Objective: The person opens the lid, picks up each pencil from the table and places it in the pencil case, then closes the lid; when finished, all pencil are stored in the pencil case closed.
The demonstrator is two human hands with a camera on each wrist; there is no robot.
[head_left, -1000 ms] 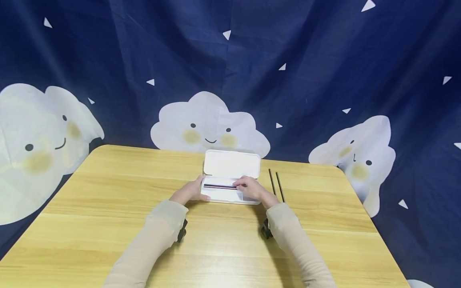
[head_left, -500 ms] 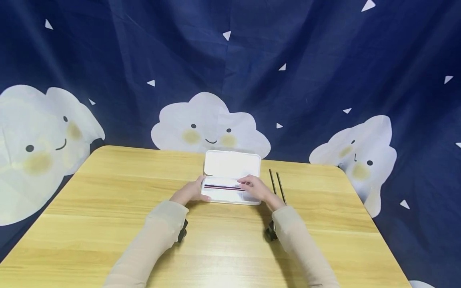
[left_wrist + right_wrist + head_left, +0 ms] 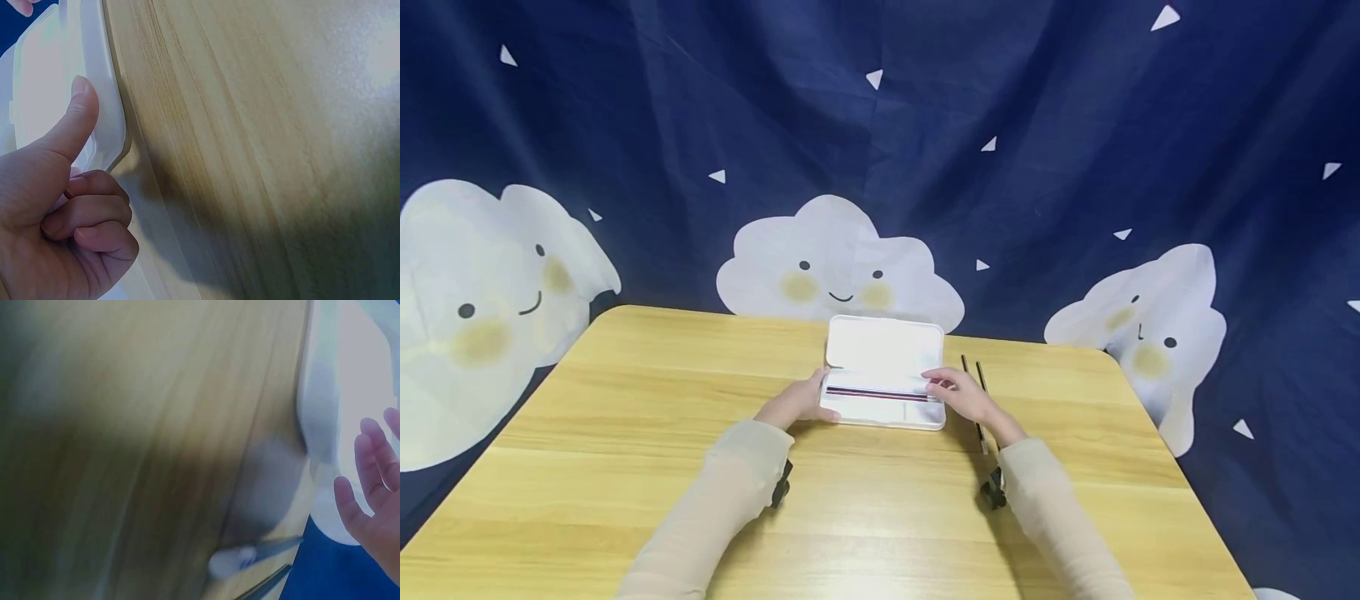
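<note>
A white pencil case (image 3: 868, 408) lies on the table with its lid (image 3: 886, 343) raised at the back. Inside it, dark and red pencils (image 3: 876, 394) lie lengthwise, side by side. My left hand (image 3: 797, 400) grips the case's left end; in the left wrist view the thumb lies over the rim and several fingers are curled. Over the right end of the case is my right hand (image 3: 961, 393), its fingers loosely bent and apart in the right wrist view (image 3: 375, 481), with nothing seen between them.
Two slim dark sticks, looking like pencils (image 3: 966, 364), lie right of the case, partly under the right hand and wrist. One has a white end (image 3: 231, 561). The wooden table (image 3: 865, 517) meets a dark blue cloud-print curtain (image 3: 1030, 167) behind.
My right hand has moved rightward along the case, uncovering more of the pencils inside and the right compartment. My left hand stays at the left end.
</note>
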